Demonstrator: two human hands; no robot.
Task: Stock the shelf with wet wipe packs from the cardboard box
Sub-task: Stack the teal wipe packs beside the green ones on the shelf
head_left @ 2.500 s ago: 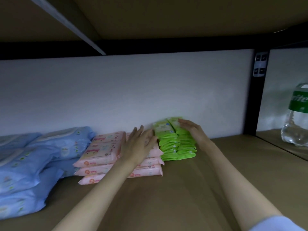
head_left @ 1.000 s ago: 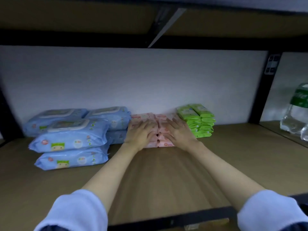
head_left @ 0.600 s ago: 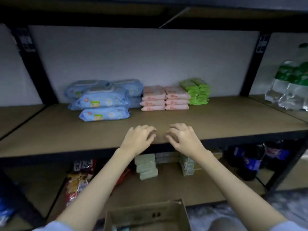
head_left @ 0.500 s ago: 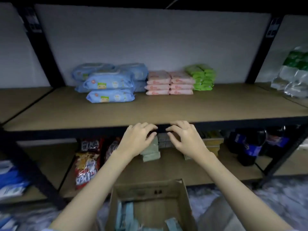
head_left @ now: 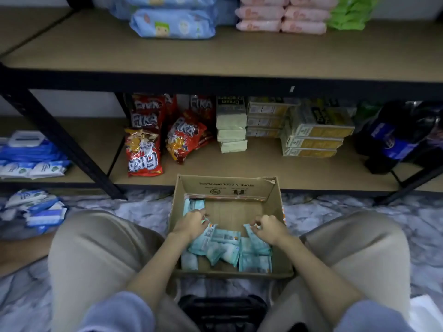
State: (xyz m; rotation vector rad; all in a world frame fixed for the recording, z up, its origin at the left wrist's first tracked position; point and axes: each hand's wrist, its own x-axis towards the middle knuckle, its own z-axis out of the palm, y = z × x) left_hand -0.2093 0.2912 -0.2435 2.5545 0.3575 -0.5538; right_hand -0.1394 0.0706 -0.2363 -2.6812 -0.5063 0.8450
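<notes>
Left hand (head_left: 191, 223), right hand (head_left: 269, 229) grip teal packs (head_left: 225, 248) (box (head_left: 227, 186): "STORE IN COOL DRY PLACE").

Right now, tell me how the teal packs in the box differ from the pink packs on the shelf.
The teal packs lie jumbled and tilted in the cardboard box on the floor; the pink packs sit flat in neat stacks on the shelf. Both hands, left and right, are on teal packs; nothing touches the pink ones. Both are soft packs.

Red snack bags (head_left: 146, 142) and cracker boxes (head_left: 311, 135) fill the lower shelf (head_left: 263, 164).
</notes>
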